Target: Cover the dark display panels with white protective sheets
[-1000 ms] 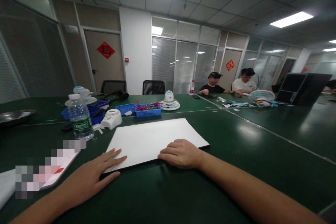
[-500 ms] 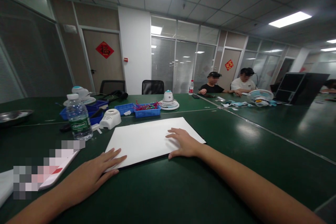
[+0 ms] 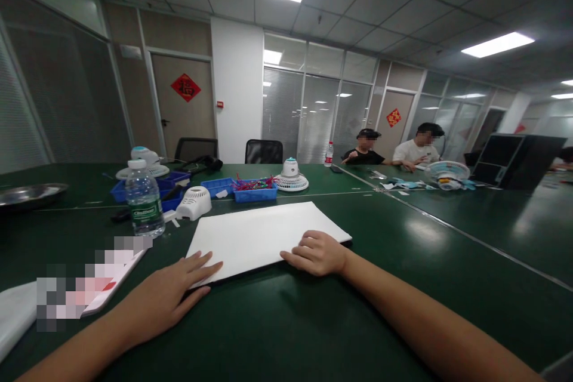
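A flat white sheet [image 3: 259, 236] with a dark edge under it lies on the green table in front of me; I cannot tell whether it is a pad or paper on a board. My left hand [image 3: 165, 292] is open, its fingertips resting flat on the near left corner. At the near right edge, my right hand [image 3: 316, 253] has its fingers curled and closed on the sheet's edge. Its fingertips are partly hidden.
Left of the sheet stand a water bottle [image 3: 145, 203] and a white plastic housing [image 3: 194, 203]. Behind are a blue tray [image 3: 256, 193] of coloured wires and a white fan part [image 3: 290, 179]. A pink-white booklet [image 3: 102, 286] lies left. Two people sit at the far right.
My right hand has gone from spread fingers on the sheet to curled fingers at its near edge. The left hand stays at the corner. The view has shifted slightly.
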Available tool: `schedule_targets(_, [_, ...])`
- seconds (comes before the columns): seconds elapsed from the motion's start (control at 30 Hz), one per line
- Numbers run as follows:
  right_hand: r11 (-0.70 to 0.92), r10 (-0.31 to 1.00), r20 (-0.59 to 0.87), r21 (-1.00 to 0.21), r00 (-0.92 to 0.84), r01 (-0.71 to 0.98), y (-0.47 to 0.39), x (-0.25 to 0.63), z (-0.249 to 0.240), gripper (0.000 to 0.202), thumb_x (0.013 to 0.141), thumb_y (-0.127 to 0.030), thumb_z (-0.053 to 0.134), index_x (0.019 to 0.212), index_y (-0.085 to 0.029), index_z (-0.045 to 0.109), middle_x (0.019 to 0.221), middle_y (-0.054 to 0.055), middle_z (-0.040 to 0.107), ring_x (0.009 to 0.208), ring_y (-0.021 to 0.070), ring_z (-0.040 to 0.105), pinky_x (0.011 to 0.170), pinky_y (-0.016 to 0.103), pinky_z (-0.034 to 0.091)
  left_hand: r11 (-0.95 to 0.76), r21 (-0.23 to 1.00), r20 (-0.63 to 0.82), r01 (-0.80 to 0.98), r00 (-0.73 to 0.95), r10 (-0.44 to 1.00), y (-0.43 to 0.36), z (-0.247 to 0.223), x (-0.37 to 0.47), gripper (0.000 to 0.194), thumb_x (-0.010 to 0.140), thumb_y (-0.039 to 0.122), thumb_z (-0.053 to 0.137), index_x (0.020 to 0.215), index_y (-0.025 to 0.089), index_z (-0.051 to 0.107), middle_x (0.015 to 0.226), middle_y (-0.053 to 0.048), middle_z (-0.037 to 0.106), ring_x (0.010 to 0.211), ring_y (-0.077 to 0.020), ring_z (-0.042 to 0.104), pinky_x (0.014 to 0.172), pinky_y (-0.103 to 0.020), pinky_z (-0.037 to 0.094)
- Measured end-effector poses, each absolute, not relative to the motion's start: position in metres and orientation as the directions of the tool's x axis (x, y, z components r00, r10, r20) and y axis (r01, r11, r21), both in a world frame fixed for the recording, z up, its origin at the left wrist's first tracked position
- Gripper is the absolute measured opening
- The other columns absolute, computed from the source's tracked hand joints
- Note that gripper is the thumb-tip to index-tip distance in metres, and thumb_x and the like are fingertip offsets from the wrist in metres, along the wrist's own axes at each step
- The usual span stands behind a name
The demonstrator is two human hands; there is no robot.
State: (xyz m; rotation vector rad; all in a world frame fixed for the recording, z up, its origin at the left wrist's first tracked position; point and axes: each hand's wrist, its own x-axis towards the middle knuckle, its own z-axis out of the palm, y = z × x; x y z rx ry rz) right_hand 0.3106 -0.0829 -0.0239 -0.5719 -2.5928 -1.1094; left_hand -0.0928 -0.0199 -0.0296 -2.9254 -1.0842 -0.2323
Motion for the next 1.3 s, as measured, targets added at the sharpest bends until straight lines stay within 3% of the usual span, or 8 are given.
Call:
schedule_targets(0.13, [0.555, 0.208, 0.4, 0.703, -0.893, 0.445, -0.09, 0.309, -0.011, 0.038, 0.098, -0.017, 0.051, 0.135, -0.009, 0.056, 0.085, 0.006, 0.074, 0.069, 0.013, 0.065, 0.06, 0.029, 0.046, -0.766, -0.16, 0.33, 0.622, 0.766, 0.552, -0.025, -0.025, -0.092, 0.061, 0.094, 0.055, 0.052, 0.152, 0.043, 0.037, 0.156, -0.002, 0.045, 0.142, -0.0356, 0.044, 0.114, -0.065, 0.036])
schedule_targets(0.33, [0.491, 0.194, 0.474, 0.711, -0.859, 0.504, -0.101, 0.322, 0.007, 0.036, 0.096, -0.015, 0.054, 0.13, -0.007, 0.06, 0.098, 0.009, 0.076, 0.082, 0.0152, 0.07, 0.062, 0.028, 0.05, -0.753, -0.412, 0.508, 0.513, 0.815, 0.278, -0.037, -0.023, -0.09, 0.058, 0.094, 0.046, 0.057, 0.149, 0.031, 0.047, 0.14, -0.007, 0.064, 0.122, -0.0311, 0.065, 0.101, -0.049, 0.055])
schedule_targets(0.43, [0.474, 0.196, 0.514, 0.696, -0.835, 0.54, -0.107, 0.331, 0.013, 0.037, 0.094, -0.015, 0.058, 0.13, -0.008, 0.06, 0.105, 0.01, 0.076, 0.087, 0.0167, 0.07, 0.068, 0.029, 0.052, -0.742, -0.45, 0.543, 0.497, 0.812, 0.214, -0.044, -0.022, -0.087, 0.058, 0.094, 0.043, 0.058, 0.149, 0.027, 0.047, 0.138, -0.009, 0.066, 0.118, -0.0308, 0.068, 0.096, -0.046, 0.058])
schedule_targets(0.57, [0.494, 0.195, 0.548, 0.661, -0.813, 0.564, -0.111, 0.333, 0.014, 0.038, 0.094, -0.016, 0.06, 0.132, -0.012, 0.059, 0.109, 0.01, 0.075, 0.092, 0.0173, 0.07, 0.072, 0.031, 0.053, -0.726, -0.461, 0.589, 0.511, 0.788, 0.18, -0.041, -0.022, -0.094, 0.056, 0.098, 0.018, 0.044, 0.153, 0.029, 0.041, 0.135, -0.007, 0.069, 0.115, -0.0252, 0.07, 0.094, -0.04, 0.059])
schedule_targets(0.73, [0.526, 0.223, 0.592, 0.596, -0.775, 0.606, -0.11, 0.315, -0.004, 0.018, 0.093, -0.024, 0.062, 0.108, -0.015, 0.066, 0.107, 0.009, 0.075, 0.094, 0.0204, 0.067, 0.074, 0.034, 0.051, -0.726, -0.484, 0.617, 0.489, 0.779, 0.114, -0.033, -0.029, -0.107, 0.056, 0.097, 0.012, 0.041, 0.149, 0.03, 0.046, 0.127, -0.004, 0.073, 0.11, -0.0219, 0.072, 0.09, -0.037, 0.059])
schedule_targets(0.93, [0.459, 0.338, 0.657, 0.51, -0.674, 0.728, -0.11, 0.302, -0.002, 0.011, 0.097, -0.016, 0.053, 0.095, -0.017, 0.064, 0.082, 0.003, 0.07, 0.072, 0.0141, 0.061, 0.064, 0.028, 0.043, -0.745, -0.427, 0.654, 0.513, 0.744, 0.137, -0.04, -0.026, -0.1, 0.047, 0.098, 0.016, 0.043, 0.142, 0.03, 0.052, 0.124, -0.004, 0.075, 0.106, -0.021, 0.073, 0.091, -0.037, 0.059])
schedule_targets(1.13, [0.294, 0.479, 0.749, 0.356, -0.459, 0.887, -0.134, 0.303, 0.049, 0.008, 0.097, -0.02, 0.053, 0.098, -0.017, 0.061, 0.083, 0.004, 0.068, 0.069, 0.0146, 0.062, 0.061, 0.026, 0.042, -0.708, -0.069, 0.816, 0.703, 0.448, 0.366, -0.042, -0.015, -0.103, 0.068, 0.096, 0.051, 0.049, 0.155, 0.025, 0.03, 0.144, -0.012, 0.06, 0.121, -0.0287, 0.065, 0.099, -0.043, 0.056])
schedule_targets(1.3, [0.077, 0.646, 0.716, 0.282, -0.264, 0.956, -0.178, 0.327, 0.089, 0.015, 0.095, -0.032, 0.056, 0.103, -0.023, 0.064, 0.096, 0.003, 0.073, 0.073, 0.0173, 0.069, 0.06, 0.028, 0.046, -0.61, 0.107, 0.677, 0.785, 0.392, 0.623, -0.03, -0.023, -0.109, 0.07, 0.093, 0.058, 0.047, 0.154, 0.025, 0.033, 0.146, -0.011, 0.059, 0.122, -0.0311, 0.065, 0.097, -0.045, 0.056])
